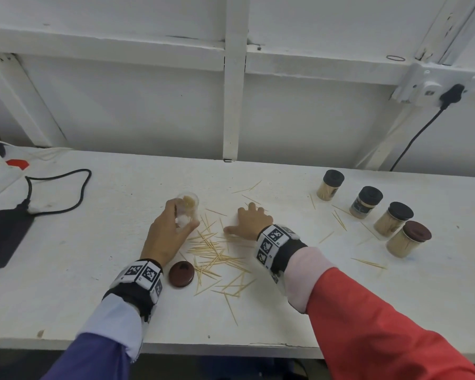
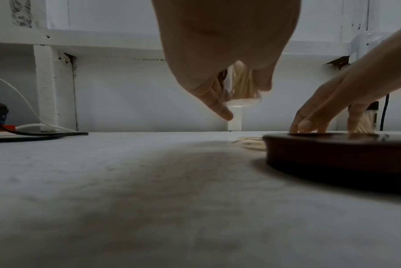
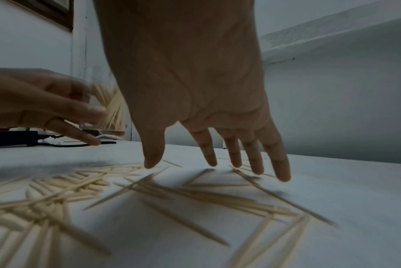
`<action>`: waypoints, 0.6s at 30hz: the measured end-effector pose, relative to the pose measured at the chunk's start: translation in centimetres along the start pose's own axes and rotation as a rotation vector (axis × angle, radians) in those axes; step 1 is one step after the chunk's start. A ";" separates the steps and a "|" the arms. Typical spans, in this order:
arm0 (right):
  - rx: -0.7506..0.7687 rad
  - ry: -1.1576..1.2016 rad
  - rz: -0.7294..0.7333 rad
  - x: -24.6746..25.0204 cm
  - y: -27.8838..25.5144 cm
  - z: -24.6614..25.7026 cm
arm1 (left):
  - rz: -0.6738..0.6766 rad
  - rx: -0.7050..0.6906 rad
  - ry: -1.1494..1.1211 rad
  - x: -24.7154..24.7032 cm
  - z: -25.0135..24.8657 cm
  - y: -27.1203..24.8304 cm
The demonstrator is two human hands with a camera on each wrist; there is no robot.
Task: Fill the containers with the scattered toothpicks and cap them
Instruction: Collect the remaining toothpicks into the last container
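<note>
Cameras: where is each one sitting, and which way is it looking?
Head: up high, looking down at the table, both sleeved arms, left hand gripping the open jar, right hand.
Left wrist: low by the table, facing the wall; left hand's fingers hold the jar.
Right wrist: just above the toothpicks, along the spread right hand.
Shared: head and left wrist both show the brown lid.

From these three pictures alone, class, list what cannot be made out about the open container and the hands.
- How full the open container is: head view, left hand wraps it; wrist views blurred.
- Whether the container touches the table: left wrist view suggests it is lifted, fingers partly hide its base.
- Whether the right hand's fingertips press any scattered toothpicks: right wrist view blurred.
</note>
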State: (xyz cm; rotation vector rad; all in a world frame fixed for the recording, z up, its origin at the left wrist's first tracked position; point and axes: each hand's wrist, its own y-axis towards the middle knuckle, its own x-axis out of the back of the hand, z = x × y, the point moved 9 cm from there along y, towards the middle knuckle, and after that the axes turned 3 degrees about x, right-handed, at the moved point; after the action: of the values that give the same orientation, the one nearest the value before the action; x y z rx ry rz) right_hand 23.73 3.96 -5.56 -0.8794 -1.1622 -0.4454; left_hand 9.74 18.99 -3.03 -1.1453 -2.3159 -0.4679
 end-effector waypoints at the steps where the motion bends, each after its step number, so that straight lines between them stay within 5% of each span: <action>1: 0.020 0.019 0.004 -0.2 -0.1 0.2 | 0.005 -0.024 0.040 -0.1 -0.1 0.0; 8: 0.309 0.127 -0.057 1.0 -0.8 0.7 | 0.078 -0.037 0.151 -0.8 0.4 0.0; 11: 0.206 0.242 -0.191 2.7 -0.7 -1.5 | 0.094 -0.029 0.163 -0.9 0.3 -0.1; 14: 0.015 0.138 -0.132 2.0 -0.3 -3.3 | 0.106 -0.010 0.167 -1.1 0.5 0.0; 18: 0.079 0.061 -0.077 0.4 -0.7 -1.1 | 0.134 0.004 0.176 -1.3 0.6 0.0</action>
State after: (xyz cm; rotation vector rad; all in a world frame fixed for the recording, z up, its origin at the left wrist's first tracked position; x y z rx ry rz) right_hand 24.01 2.67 -5.11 -0.7499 -1.1530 -0.4831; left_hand 10.28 18.46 -4.23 -1.1984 -2.0746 -0.4937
